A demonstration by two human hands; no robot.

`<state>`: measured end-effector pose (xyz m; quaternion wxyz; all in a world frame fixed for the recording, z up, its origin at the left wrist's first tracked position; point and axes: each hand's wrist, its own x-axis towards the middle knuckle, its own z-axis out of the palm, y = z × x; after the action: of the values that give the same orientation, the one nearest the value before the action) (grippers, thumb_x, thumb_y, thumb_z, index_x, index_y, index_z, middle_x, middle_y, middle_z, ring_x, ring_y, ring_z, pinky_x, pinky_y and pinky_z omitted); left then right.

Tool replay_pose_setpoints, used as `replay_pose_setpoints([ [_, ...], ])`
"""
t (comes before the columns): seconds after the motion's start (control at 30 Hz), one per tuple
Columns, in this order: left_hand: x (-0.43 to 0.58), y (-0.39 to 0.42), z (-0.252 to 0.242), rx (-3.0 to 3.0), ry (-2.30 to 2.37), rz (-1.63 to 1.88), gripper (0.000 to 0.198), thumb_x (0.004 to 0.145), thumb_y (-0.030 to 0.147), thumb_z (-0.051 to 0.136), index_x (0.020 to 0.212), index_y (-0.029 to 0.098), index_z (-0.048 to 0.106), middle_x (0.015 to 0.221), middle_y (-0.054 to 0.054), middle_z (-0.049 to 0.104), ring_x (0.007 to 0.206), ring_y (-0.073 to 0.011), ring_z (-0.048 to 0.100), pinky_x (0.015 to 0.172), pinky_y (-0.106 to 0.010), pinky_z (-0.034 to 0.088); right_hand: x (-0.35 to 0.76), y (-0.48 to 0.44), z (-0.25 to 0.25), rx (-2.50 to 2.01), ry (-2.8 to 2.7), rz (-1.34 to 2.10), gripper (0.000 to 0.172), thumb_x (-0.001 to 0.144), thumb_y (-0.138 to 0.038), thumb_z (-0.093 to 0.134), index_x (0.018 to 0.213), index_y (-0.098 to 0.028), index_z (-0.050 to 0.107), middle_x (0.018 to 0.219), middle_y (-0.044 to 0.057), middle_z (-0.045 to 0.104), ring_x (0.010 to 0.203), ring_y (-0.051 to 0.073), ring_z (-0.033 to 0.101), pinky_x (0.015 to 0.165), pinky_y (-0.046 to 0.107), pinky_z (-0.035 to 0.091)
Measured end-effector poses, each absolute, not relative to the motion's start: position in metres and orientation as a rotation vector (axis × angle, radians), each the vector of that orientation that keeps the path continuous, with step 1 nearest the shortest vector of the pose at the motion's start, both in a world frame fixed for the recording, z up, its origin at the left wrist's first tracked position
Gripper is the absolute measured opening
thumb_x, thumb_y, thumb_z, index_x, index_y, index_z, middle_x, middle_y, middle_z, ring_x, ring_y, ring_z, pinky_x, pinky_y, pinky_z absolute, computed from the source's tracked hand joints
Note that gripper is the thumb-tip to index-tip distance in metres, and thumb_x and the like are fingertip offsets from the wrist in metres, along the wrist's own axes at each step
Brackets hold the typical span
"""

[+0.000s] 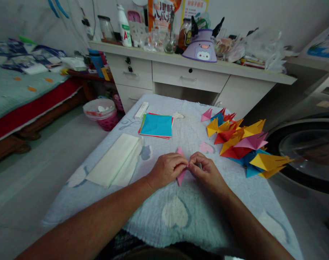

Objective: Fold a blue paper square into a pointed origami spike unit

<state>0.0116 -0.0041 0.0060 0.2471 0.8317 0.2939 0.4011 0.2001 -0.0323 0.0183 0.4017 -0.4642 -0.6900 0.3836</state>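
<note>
Between my hands, near the middle of the cloth-covered table, is a folded piece of pink origami paper. My left hand pinches it from the left, and its fingers hide the paper's middle. From the right, the thumb and forefinger of my right hand are pressed together at the paper's edge, meeting the left fingertips. Pointed pink ends show above and below the left fingers. Beyond my hands lies a stack of square coloured paper with a blue sheet on top.
Folded paper shapes in yellow, red, pink and blue are heaped at the right. A folded pale cloth or paper lies left, with a small white box farther back. A cluttered white desk stands behind, a pink bin left, a front-loading washer right.
</note>
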Motion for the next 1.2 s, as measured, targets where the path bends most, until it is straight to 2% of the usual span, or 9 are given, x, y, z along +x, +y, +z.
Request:
replay_pose_setpoints([
  [0.13,0.0131,-0.0052,0.0065,2.123,0.870,1.046,0.016,0.084,0.007,0.059,0.086,0.018,0.069,0.083,-0.001,0.072,0.074,-0.0124,0.066,0.069,-0.022,0.049,0.1966,-0.0343,0.0202,-1.169,-1.782,0.693,0.004,0.085,-0.019,0.061,0.082,-0.022,0.059,0.086,0.002,0.055,0.087,0.019,0.053,0.082,0.034,0.039],
  [0.37,0.0151,-0.0038,0.0077,2.003,0.963,1.053,0.011,0.083,0.009,0.063,0.082,0.017,0.070,0.076,0.000,0.072,0.066,-0.0104,0.063,0.064,-0.020,0.045,0.1941,-0.0380,0.0210,-1.102,-1.847,0.495,0.021,0.083,-0.007,0.056,0.094,-0.024,0.056,0.096,0.003,0.051,0.094,0.019,0.051,0.084,0.036,0.040],
  [0.7,0.0150,-0.0040,0.0094,2.000,0.951,1.071,0.013,0.080,0.007,0.063,0.083,0.017,0.070,0.076,0.000,0.071,0.064,-0.0101,0.061,0.062,-0.020,0.044,0.1933,-0.0363,0.0136,-1.107,-1.915,0.313,0.020,0.084,-0.007,0.059,0.091,-0.026,0.060,0.094,0.002,0.050,0.092,0.020,0.051,0.082,0.038,0.042],
  [1.2,0.0141,-0.0043,0.0096,2.069,0.872,1.087,0.010,0.085,0.012,0.062,0.082,0.017,0.069,0.076,-0.001,0.069,0.066,-0.0104,0.060,0.062,-0.020,0.044,0.1918,-0.0373,0.0191,-1.179,-1.895,0.405,0.014,0.084,-0.010,0.060,0.087,-0.024,0.060,0.090,0.002,0.054,0.090,0.020,0.052,0.080,0.036,0.041],
])
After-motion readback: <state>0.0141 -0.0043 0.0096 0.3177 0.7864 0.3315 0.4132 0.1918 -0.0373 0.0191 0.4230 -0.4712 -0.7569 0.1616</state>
